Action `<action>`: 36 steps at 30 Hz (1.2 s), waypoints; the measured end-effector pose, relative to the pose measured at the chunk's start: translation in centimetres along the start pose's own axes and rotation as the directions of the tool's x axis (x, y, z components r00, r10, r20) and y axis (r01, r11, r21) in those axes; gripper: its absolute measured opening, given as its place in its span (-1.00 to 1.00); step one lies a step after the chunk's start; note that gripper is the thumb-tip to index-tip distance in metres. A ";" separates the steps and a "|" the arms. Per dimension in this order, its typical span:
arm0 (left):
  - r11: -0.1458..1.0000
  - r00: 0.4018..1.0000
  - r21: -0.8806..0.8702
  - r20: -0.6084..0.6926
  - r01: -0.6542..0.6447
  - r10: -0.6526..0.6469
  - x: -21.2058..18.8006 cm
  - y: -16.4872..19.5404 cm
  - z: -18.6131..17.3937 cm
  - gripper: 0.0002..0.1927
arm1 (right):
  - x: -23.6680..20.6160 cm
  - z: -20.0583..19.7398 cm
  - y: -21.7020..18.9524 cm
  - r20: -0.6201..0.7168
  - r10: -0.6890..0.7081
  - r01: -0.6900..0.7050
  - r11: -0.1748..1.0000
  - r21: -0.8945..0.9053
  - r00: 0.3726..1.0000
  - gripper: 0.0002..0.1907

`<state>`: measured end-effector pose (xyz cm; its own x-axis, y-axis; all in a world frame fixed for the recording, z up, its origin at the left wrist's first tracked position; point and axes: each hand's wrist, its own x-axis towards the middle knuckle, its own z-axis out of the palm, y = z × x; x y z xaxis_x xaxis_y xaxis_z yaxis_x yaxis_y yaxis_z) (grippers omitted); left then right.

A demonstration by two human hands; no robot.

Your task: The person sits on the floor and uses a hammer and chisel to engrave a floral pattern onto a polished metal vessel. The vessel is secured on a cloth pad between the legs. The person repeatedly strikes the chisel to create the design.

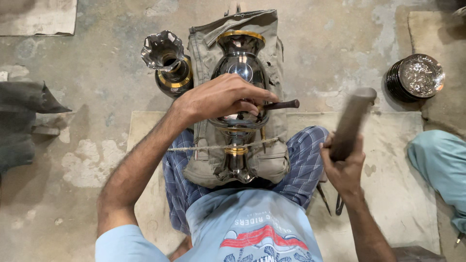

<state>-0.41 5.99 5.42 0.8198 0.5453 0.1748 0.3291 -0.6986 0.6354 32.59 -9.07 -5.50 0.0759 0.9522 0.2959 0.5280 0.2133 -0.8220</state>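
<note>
A shiny dark metal vase with gold bands lies on a grey cloth pad across my lap, tied down by a thin cord. My left hand rests on the vase's belly and grips a thin dark metal chisel that points to the right. My right hand is raised to the right of the vase, closed around a thick dark wooden mallet, which is blurred by motion.
A second flared vase stands on the concrete floor at the upper left. A stack of embossed metal plates sits at the right. Another person's leg in teal cloth is at the right edge. Small tools lie by my right knee.
</note>
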 end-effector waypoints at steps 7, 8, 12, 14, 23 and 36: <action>0.994 0.997 0.093 0.048 0.050 -0.055 -0.1 0.5 0.1 -0.52 | -0.4 0.7 0.1 -0.038 -0.041 0.044 0.997 0.071 0.998 -0.59; 0.994 0.999 0.110 0.031 0.005 -0.008 -0.1 0.5 0.1 -0.52 | -0.5 0.5 0.2 0.012 -0.023 0.022 0.997 0.074 1.000 -0.58; 1.000 0.993 0.020 -0.116 -0.001 0.004 -1.1 0.0 -0.3 -0.48 | -0.2 -0.7 -0.2 0.108 0.041 0.017 0.874 -0.485 0.993 -0.38; 0.995 0.979 -0.088 -0.197 0.044 -0.061 -1.8 -0.2 -0.2 -0.46 | 0.2 -1.2 -0.8 0.114 0.078 -0.021 0.900 -0.436 0.990 -0.39; 0.965 0.979 -0.253 -0.173 0.064 -0.110 -2.3 -1.8 0.1 -0.47 | 1.6 -0.4 -3.1 0.245 -0.078 0.146 0.952 -0.271 0.966 -0.15; 0.991 0.997 -0.132 -0.080 0.004 -0.014 -1.2 -1.8 0.1 -0.47 | 2.7 -1.1 -1.1 0.040 -0.226 0.229 0.961 -0.157 0.973 -0.33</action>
<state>-1.94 6.53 3.99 0.7751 0.5904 0.2252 0.2675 -0.6294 0.7296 33.17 -7.03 -3.23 -0.0795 0.8874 0.4540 0.6575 0.3891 -0.6453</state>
